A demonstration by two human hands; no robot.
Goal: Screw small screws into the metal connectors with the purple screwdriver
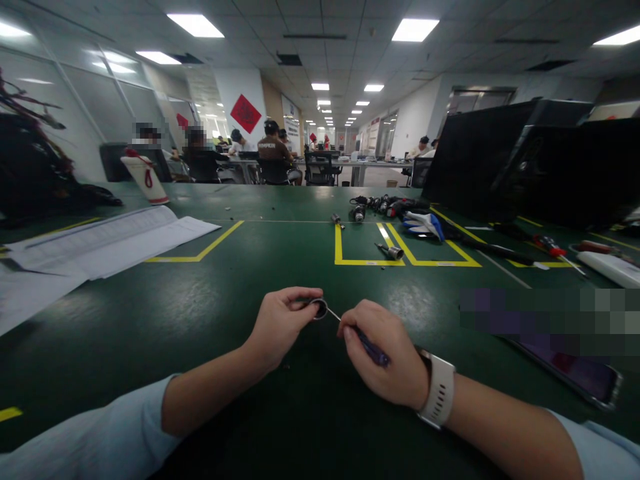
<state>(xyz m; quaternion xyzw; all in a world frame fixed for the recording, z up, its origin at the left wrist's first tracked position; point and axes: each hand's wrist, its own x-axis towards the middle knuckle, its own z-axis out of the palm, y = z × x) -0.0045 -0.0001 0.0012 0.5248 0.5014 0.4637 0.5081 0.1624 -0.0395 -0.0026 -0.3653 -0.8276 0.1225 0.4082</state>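
Observation:
My left hand pinches a small round black part with a metal rim between thumb and fingers, just above the green table. My right hand, with a white watch on the wrist, is closed round a small screwdriver with a dark blue handle. Its thin metal shaft points left and its tip touches the round part. The two hands are close together at the table's near middle.
Yellow tape boxes hold small metal parts. Behind them lie more parts, a white and blue glove and dark monitors. Papers lie left, a phone right. People sit at far desks.

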